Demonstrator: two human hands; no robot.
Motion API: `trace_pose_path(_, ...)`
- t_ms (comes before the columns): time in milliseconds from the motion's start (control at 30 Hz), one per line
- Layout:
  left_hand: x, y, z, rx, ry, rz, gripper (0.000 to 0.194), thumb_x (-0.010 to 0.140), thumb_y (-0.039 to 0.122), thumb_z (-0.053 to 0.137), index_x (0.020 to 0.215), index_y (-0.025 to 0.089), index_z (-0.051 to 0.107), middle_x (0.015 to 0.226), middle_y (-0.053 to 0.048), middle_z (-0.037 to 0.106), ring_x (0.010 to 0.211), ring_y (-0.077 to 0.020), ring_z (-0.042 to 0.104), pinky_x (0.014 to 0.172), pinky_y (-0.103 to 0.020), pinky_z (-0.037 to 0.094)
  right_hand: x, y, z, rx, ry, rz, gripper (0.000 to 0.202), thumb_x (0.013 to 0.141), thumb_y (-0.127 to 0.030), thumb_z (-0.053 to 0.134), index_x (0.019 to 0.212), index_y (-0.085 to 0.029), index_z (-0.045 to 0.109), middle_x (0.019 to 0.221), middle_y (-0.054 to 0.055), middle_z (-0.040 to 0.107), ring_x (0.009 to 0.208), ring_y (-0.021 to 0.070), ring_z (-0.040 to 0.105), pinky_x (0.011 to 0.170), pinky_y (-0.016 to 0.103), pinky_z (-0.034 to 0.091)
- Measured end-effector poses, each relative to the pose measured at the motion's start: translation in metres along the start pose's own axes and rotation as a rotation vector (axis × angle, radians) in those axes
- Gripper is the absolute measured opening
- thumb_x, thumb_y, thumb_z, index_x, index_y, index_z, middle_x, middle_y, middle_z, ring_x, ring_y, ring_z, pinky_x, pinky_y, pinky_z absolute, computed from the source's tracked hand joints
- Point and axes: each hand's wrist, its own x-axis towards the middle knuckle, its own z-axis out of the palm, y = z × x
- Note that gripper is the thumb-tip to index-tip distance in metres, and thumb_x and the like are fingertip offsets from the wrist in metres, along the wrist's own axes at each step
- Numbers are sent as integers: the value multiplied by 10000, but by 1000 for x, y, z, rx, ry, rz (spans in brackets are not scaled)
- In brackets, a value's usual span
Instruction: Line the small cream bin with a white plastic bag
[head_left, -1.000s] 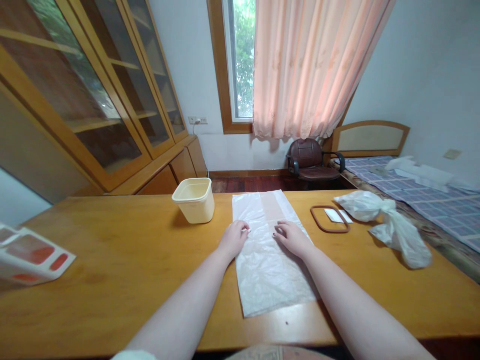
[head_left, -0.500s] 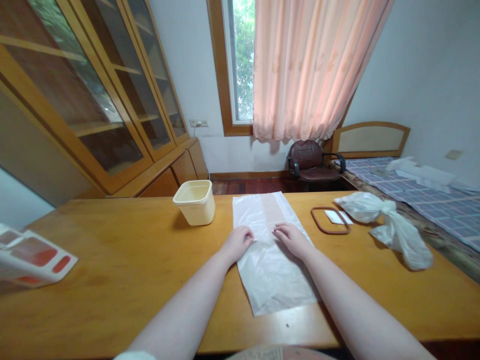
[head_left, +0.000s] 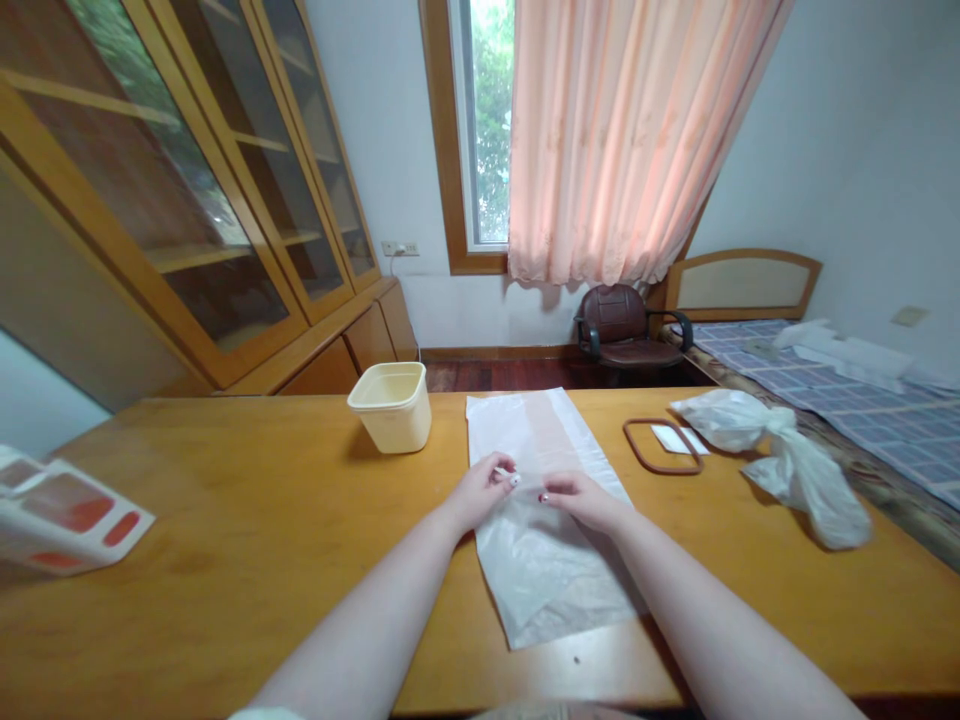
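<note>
A flat, translucent white plastic bag [head_left: 555, 590] lies lengthwise on the wooden table, its near end a little wrinkled. My left hand [head_left: 484, 492] rests at its left side, thumb and fingers pinching the plastic near the middle. Opposite it, my right hand [head_left: 581, 500] has its fingers pressed together on the same film, with a small raised fold between the two hands. Beyond my left hand stands a cream square bin [head_left: 391, 410]. To the right lies a brown rounded-square ring [head_left: 664, 470], with white pieces [head_left: 679, 439] partly inside it.
A knotted white plastic bag [head_left: 810, 480] lies at the table's right. A white and red plastic holder [head_left: 82, 515] stands at the far left. Behind the wooden table [head_left: 225, 560] are a brown chair [head_left: 615, 320], a bed [head_left: 825, 375] and a glass-door cabinet [head_left: 300, 320].
My right hand has moved slightly nearer and left, toward my left hand. My left hand's fingers have drawn in on the plastic, and a small fold now rises between them.
</note>
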Motion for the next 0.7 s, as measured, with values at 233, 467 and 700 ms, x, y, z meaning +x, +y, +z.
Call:
trace_pose_path(233, -1, 6, -1, 113, -93, 144, 271, 827, 358, 611, 1040, 216, 699, 1025, -59, 680, 917, -181, 615, 797, -291, 490, -2, -2, 6, 78, -128, 5, 542, 763, -516, 659, 1193, -186, 663, 1238, 119, 641, 1158, 289, 566, 1047, 478, 367)
trace_pose_path(467, 8, -5, -12, -179, 414, -39, 230, 747, 391, 650, 855, 191, 688, 885, -52, 706, 886, -207, 629, 866, -340, 476, -2, -11, -1, -60, -95, -27, 434, 896, -434, 491, 1197, -167, 652, 1236, 105, 648, 1129, 249, 587, 1067, 454, 362)
trace_pose_path(700, 17, -25, -26, -304, 702, -113, 423, 847, 587, 391, 902, 196, 541, 767, -6, 574, 686, -139, 550, 660, -251, 453, -3, -5, -11, -466, -33, 81, 504, 937, -428, 407, 1349, -169, 537, 1446, 114, 459, 1392, 252, 343, 1174, 476, 108)
